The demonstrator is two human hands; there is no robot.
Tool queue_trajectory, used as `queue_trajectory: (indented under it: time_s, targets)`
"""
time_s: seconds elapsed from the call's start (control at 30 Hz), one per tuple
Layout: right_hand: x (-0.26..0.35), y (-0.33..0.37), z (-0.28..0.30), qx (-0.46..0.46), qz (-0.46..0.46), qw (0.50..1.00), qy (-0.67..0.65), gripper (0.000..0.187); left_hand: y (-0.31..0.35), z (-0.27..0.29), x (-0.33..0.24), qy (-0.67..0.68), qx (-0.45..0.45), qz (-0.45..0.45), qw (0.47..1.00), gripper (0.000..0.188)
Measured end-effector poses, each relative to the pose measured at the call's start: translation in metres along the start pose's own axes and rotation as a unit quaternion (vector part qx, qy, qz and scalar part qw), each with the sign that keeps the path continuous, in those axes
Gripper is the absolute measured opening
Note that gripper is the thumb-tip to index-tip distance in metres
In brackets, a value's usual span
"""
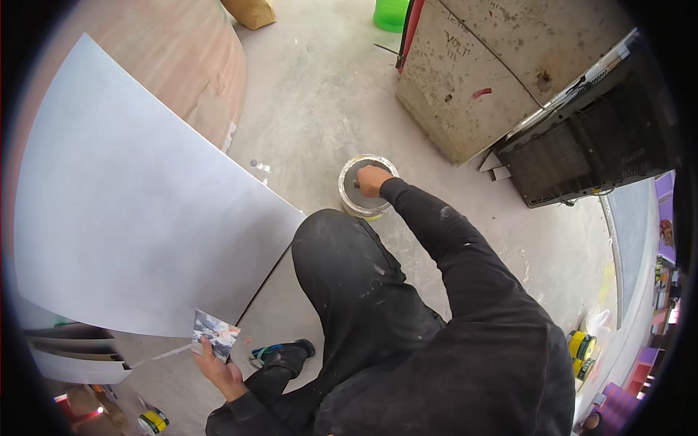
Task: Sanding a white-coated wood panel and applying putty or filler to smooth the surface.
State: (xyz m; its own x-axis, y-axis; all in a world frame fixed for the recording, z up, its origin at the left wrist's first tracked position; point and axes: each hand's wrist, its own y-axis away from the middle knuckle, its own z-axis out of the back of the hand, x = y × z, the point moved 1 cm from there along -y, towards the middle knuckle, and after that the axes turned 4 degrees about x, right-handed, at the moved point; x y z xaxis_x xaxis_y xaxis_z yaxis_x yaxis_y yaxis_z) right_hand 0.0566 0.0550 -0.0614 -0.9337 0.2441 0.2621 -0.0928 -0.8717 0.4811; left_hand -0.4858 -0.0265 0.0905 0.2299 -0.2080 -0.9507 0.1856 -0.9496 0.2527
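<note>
Holding a smeared card [215, 333], grey paste fills the round tub [366, 187].

A green bucket [391, 13] stands far off, a black grille [592, 142] at right, yellow tape rolls [580, 347] near right.

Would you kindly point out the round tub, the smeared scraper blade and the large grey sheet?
round tub [349, 203], head view, on its near rim.
smeared scraper blade [215, 332], head view, on the blade's face.
large grey sheet [123, 211], head view, on its middle.
</note>
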Motion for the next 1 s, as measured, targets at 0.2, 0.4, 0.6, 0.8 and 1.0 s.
queue_trajectory:
  time_s: [0.2,0.4,0.6,0.8,1.0]
  targets:
    - [-0.002,-0.038,-0.054,-0.102,-0.055,0.99,-0.074,0.022,-0.008,0.0,0.004,-0.032,-0.01,-0.006,0.999,0.033]
    - [0.019,-0.048,-0.039,0.102,-0.008,0.995,0.009,0.026,-0.004,0.005,-0.002,-0.038,-0.038,0.008,0.999,0.034]
    - [-0.002,-0.031,-0.025,0.023,0.01,0.999,-0.036,0.026,-0.003,-0.015,-0.003,-0.038,-0.02,0.003,0.999,0.032]
    - [0.012,-0.035,-0.069,0.084,-0.011,0.995,-0.053,0.028,-0.002,-0.013,-0.006,-0.034,-0.008,0.007,0.999,0.03]
    - [0.02,-0.025,-0.054,-0.015,0.002,1.0,-0.016,0.024,-0.005,-0.003,-0.001,-0.026,-0.037,0.005,0.999,0.029]
